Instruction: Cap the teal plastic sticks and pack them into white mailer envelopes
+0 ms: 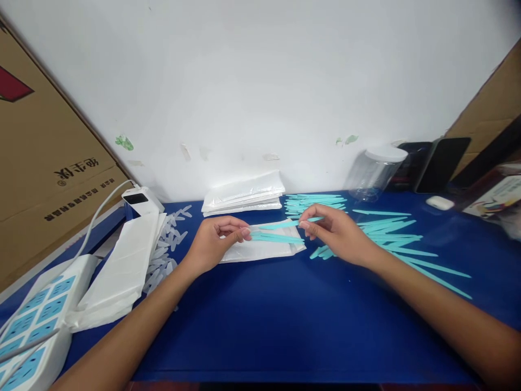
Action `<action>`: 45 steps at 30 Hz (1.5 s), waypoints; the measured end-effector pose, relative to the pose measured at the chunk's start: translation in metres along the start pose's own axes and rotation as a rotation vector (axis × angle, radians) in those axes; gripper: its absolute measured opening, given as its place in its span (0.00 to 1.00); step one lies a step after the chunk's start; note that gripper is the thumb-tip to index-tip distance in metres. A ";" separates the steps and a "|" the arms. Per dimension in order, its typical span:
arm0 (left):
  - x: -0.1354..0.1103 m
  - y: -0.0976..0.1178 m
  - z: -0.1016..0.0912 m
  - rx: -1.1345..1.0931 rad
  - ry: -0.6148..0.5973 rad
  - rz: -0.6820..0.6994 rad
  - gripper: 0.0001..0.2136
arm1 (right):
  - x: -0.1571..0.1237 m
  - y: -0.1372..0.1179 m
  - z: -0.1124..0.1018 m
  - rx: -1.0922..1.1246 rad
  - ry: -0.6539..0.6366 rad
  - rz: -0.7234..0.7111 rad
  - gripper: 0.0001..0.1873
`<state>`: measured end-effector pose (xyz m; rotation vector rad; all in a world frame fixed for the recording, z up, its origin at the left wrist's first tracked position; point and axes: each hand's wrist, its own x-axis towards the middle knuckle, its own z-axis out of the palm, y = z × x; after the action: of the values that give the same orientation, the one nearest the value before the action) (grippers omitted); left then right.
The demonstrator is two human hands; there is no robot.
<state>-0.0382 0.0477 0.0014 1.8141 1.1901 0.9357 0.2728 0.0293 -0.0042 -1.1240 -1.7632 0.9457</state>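
My left hand is closed in a pinch on a few thin teal plastic sticks, with something translucent at its fingertips. The sticks point right, over a white plastic-wrapped packet on the table. My right hand pinches one teal stick near its right end; its other end reaches toward my left fingertips. Whether that end touches what my left hand holds, I cannot tell. Loose teal sticks lie spread to the right of my right hand, and a further pile sits behind it.
Small translucent pieces lie heaped at left, beside white packets and a power strip. More packets lean near the wall. A clear jar, a dark phone and a white case stand at back right.
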 end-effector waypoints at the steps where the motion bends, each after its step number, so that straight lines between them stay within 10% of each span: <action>1: 0.000 0.000 0.000 0.010 -0.001 -0.004 0.16 | 0.000 -0.001 0.000 0.002 0.016 0.002 0.21; 45: -0.007 0.005 0.020 -0.148 -0.095 -0.064 0.17 | -0.012 -0.008 0.018 0.018 0.042 0.022 0.19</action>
<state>-0.0211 0.0356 -0.0042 1.6742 1.0851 0.8683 0.2575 0.0130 -0.0066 -1.1460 -1.7081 0.9426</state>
